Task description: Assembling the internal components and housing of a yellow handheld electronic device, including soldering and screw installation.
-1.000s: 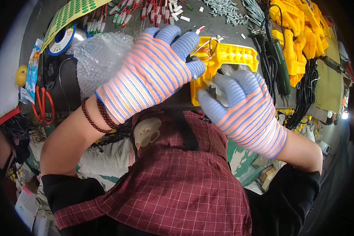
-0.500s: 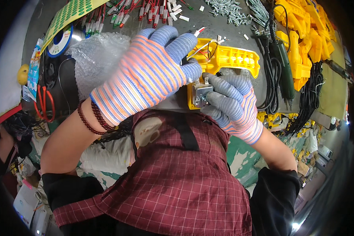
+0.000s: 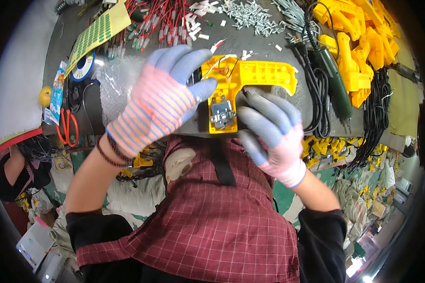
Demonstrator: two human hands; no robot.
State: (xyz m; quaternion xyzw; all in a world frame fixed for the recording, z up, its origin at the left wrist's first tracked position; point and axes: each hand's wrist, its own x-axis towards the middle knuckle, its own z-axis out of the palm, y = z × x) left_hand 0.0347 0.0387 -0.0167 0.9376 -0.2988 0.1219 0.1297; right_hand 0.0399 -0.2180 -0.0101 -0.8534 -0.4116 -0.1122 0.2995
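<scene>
A yellow plastic tool housing half (image 3: 269, 73) lies on the dark bench in front of me, its ribbed inside facing up. In its lower section sits a small boxy switch-like component (image 3: 222, 113), dark and metallic with tabs. Thin wires (image 3: 227, 66) cross the housing's upper part. My left hand (image 3: 163, 94), in a striped glove with blue-grey fingertips, has its thumb on the housing's left edge and its fingers stretched out beside the upper corner. Just right of the component, my right hand (image 3: 274, 134), gloved alike, has its fingers apart with nothing between them; they are slightly blurred.
Loose screws (image 3: 252, 16) and red wires (image 3: 167, 21) with connectors lie at the back. Yellow housings (image 3: 359, 52) are heaped right, near a dark green corded power tool (image 3: 335, 82) and black cables (image 3: 373, 118). Bubble wrap (image 3: 118, 85), a solder spool (image 3: 84, 67) and red-handled scissors (image 3: 67, 127) lie left.
My right hand has let go of the component and moved off its right side. The component now lies lower in the housing. The view has shifted slightly, showing more of the bench's back.
</scene>
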